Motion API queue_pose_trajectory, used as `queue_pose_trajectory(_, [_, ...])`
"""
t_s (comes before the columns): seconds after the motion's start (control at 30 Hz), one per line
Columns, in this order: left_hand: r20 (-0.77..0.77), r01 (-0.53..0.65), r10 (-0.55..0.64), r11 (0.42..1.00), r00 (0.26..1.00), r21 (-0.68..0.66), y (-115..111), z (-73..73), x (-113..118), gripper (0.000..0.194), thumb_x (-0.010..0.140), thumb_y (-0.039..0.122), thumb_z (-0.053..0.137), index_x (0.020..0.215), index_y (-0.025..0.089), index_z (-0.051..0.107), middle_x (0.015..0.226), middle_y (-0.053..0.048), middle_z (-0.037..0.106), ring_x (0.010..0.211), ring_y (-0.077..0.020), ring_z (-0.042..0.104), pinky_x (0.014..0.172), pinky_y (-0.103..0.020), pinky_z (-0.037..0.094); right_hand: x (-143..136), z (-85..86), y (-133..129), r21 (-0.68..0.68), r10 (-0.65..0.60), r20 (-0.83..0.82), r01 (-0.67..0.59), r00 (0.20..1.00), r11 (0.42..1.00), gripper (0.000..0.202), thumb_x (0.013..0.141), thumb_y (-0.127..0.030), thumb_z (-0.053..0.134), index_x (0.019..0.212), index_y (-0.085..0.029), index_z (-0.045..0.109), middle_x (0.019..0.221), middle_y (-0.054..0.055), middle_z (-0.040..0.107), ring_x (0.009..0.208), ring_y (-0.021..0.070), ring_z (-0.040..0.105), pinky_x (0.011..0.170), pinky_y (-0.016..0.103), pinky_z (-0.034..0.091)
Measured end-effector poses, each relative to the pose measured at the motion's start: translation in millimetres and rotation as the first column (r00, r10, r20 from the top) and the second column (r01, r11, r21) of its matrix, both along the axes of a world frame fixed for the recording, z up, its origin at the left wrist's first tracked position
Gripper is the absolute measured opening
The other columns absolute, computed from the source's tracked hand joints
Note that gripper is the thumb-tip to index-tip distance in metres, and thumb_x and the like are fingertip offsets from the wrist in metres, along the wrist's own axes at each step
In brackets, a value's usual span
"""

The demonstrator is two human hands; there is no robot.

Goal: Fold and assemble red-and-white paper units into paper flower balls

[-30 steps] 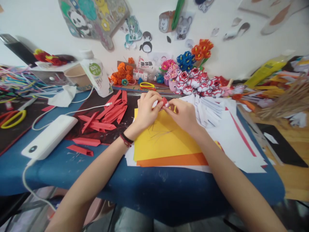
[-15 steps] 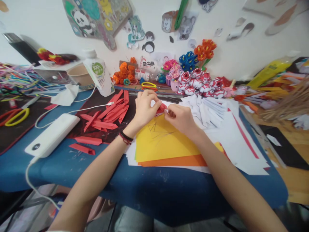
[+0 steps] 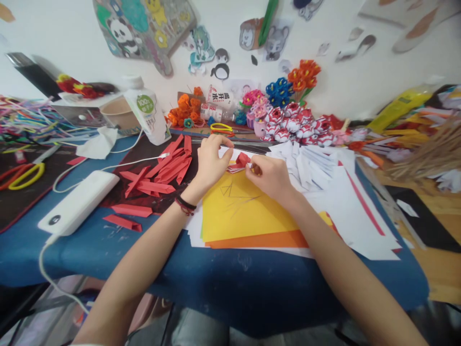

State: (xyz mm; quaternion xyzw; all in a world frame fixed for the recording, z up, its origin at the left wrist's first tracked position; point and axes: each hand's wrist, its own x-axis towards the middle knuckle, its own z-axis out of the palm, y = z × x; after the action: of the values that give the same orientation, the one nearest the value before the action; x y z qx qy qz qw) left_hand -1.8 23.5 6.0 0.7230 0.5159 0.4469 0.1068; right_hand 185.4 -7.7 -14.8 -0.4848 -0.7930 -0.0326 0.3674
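A small folded red-and-white paper piece point(image 3: 242, 161) is pinched at its right side by my right hand point(image 3: 271, 176), above the yellow sheet point(image 3: 248, 214). To its left, my left hand point(image 3: 213, 157) has thumb and forefinger apart with a gap between them. Its fingers are beside the paper piece, and nothing shows in its grip. Pencil lines mark the yellow sheet, which lies on orange and white paper. Left of my left hand is a pile of folded red paper strips point(image 3: 167, 166). Folded white paper strips point(image 3: 306, 166) lie to the right of my right hand.
Red-and-white paper flowers point(image 3: 293, 124) stand behind the hands, near yellow-handled scissors point(image 3: 221, 128). A white power bank point(image 3: 79, 202) with cables and a white bottle point(image 3: 147, 113) are on the left. White sheets point(image 3: 360, 211) spread to the right, beside a bundle of brown sticks point(image 3: 432, 151).
My left thumb and fingers have drawn back to the left from the paper piece, leaving more of it in sight. My right hand keeps its hold almost in place.
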Motion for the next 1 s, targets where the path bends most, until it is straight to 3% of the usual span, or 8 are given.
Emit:
queue_pose_trajectory(0.13, [0.004,0.104,-0.104,0.994,0.995,-0.045,1.9,1.2,-5.8,0.010,0.085,0.014,0.061,0.089,0.020,0.068,0.096,-0.001,0.076,0.076,-0.0136,0.064,0.077,-0.029,0.050,4.6,2.2,5.5,-0.098,-0.104,-0.133,0.092,0.986,0.991,0.021,0.089,-0.028,0.061,0.070,-0.022,0.056,0.063,0.001,0.066,0.058,0.0158,0.057,0.060,0.029,0.033])
queue_pose_trajectory(0.4, [0.002,0.376,-0.380,0.915,0.925,-0.148,-5.6,3.8,-4.2,0.024,0.092,0.039,0.067,0.106,0.020,0.069,0.090,-0.001,0.077,0.076,-0.0133,0.070,0.066,-0.024,0.049,16.5,-2.4,20.4,-0.227,-0.143,-0.379,0.058,0.914,0.972,0.022,0.087,-0.035,0.063,0.070,-0.022,0.061,0.065,0.003,0.071,0.059,0.0188,0.062,0.060,0.031,0.042])
queue_pose_trajectory(0.57, [-0.074,0.336,-0.340,0.940,0.938,-0.057,-10.2,4.7,0.4,0.018,0.087,0.029,0.075,0.101,0.020,0.069,0.097,-0.002,0.077,0.076,-0.0135,0.068,0.072,-0.026,0.051,20.1,-8.1,25.0,-0.344,-0.126,-0.454,-0.044,0.882,0.938,0.020,0.088,-0.039,0.065,0.079,-0.021,0.067,0.070,0.004,0.072,0.062,0.0198,0.065,0.062,0.032,0.047])
queue_pose_trajectory(0.63, [-0.134,0.296,-0.293,0.955,0.947,0.000,-11.9,3.3,1.4,0.010,0.089,0.025,0.071,0.098,0.020,0.070,0.097,-0.002,0.076,0.077,-0.0139,0.067,0.074,-0.027,0.050,21.1,-5.5,22.6,-0.266,-0.126,-0.410,0.013,0.904,0.964,0.023,0.087,-0.041,0.069,0.098,-0.021,0.070,0.084,0.005,0.074,0.070,0.0208,0.065,0.066,0.033,0.048])
queue_pose_trajectory(0.7, [-0.184,0.283,-0.272,0.958,0.945,0.038,-13.8,1.7,2.1,0.009,0.091,0.023,0.069,0.100,0.020,0.071,0.097,-0.002,0.076,0.079,-0.0143,0.067,0.075,-0.027,0.050,21.9,0.2,18.1,-0.048,-0.118,-0.302,0.108,0.946,0.993,0.037,0.086,-0.042,0.074,0.116,-0.021,0.066,0.101,0.008,0.073,0.082,0.0231,0.064,0.074,0.036,0.048])
queue_pose_trajectory(0.77, [-0.224,0.280,-0.260,0.958,0.939,0.061,-15.6,0.2,3.0,0.011,0.092,0.023,0.068,0.102,0.021,0.071,0.097,-0.002,0.076,0.081,-0.0147,0.067,0.075,-0.027,0.049,21.9,6.5,13.4,0.134,-0.043,-0.146,0.063,0.988,0.989,0.025,0.093,-0.040,0.069,0.110,-0.021,0.067,0.104,0.010,0.071,0.095,0.0265,0.062,0.084,0.040,0.047])
queue_pose_trajectory(0.87, [-0.266,0.280,-0.250,0.957,0.931,0.080,-17.6,-1.6,4.6,0.011,0.093,0.024,0.066,0.103,0.021,0.071,0.097,-0.002,0.075,0.081,-0.0152,0.067,0.075,-0.027,0.049,20.6,11.2,9.4,0.181,0.016,0.000,-0.016,1.000,0.983,0.020,0.100,-0.037,0.061,0.089,-0.022,0.069,0.091,0.008,0.070,0.092,0.0267,0.059,0.083,0.040,0.045])
queue_pose_trajectory(1.0, [-0.304,0.290,-0.247,0.951,0.920,0.104,-18.3,-2.8,5.6,0.011,0.095,0.024,0.065,0.104,0.021,0.070,0.098,-0.002,0.076,0.082,-0.0156,0.068,0.073,-0.027,0.048,19.8,8.9,10.3,0.128,0.045,0.044,-0.050,0.998,0.990,0.021,0.100,-0.034,0.061,0.086,-0.022,0.072,0.088,0.007,0.072,0.089,0.0261,0.058,0.078,0.039,0.044])
